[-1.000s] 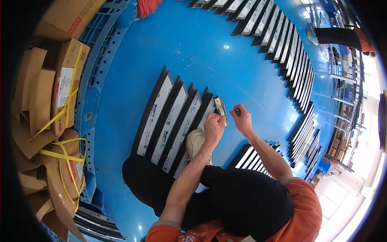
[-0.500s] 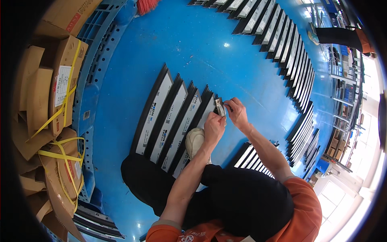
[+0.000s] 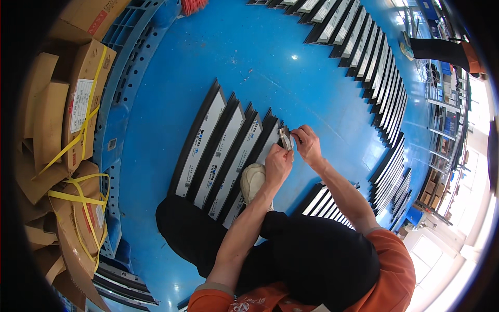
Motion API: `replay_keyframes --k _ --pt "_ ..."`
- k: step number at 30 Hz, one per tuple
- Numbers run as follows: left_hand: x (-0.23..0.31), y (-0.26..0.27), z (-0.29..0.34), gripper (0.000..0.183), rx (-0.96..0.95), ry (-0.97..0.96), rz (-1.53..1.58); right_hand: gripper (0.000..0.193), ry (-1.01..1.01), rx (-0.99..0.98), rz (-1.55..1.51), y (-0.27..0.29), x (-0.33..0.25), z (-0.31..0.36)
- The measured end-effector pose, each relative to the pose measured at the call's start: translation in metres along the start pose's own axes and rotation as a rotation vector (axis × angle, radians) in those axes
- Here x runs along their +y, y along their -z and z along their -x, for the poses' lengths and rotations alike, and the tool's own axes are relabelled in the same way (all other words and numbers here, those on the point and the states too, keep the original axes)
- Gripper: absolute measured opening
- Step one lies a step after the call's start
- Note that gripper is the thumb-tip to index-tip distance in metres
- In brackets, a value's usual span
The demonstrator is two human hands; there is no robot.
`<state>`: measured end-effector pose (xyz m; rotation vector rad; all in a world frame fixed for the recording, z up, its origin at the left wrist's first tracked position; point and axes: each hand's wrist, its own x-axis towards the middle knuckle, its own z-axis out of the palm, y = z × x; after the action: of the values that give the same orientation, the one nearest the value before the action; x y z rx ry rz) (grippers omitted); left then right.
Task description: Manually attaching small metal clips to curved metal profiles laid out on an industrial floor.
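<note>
Both hands meet over the blue floor [image 3: 156,156], above the person's crouched legs and a pale shoe [image 3: 253,179]. The left hand [image 3: 278,164] has its fingers closed around the lower end of a small grey metal piece [image 3: 285,138]; the right hand [image 3: 307,145] pinches the piece's upper end from the other side. The piece sits in the air just over the nearest of four long dark panels [image 3: 221,151] laid side by side. Risk, as a judgement: the piece is small and held only at the fingertips, so a slip could drop it onto a panel face and mark it, or send it sliding under the row. Farther off, more panels [image 3: 374,62] lie in a curved line, strapped cardboard boxes [image 3: 78,104] stand at the left, and another person [image 3: 442,49] stands at the far edge.
</note>
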<state>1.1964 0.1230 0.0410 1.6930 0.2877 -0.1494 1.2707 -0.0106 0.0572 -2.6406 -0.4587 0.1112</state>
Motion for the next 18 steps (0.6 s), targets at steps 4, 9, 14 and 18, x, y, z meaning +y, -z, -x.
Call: replay_keyframes --k 4,9,14,18 --pt "0.001 0.001 0.0 0.015 -0.011 0.018 -0.003 0.013 0.0 -0.004 0.004 0.0 0.002 0.001" --pt "0.001 0.001 -0.002 0.015 -0.009 -0.02 -0.007 0.017 0.033 -0.039 0.033 0.0 0.007 0.001" --pt "-0.001 0.001 0.001 0.015 -0.013 0.02 0.026 0.016 -0.053 -0.018 -0.022 0.006 -0.002 0.02" --pt "-0.004 0.002 0.001 0.014 -0.009 -0.011 0.003 0.011 -0.112 -0.069 -0.048 0.005 -0.006 0.013"
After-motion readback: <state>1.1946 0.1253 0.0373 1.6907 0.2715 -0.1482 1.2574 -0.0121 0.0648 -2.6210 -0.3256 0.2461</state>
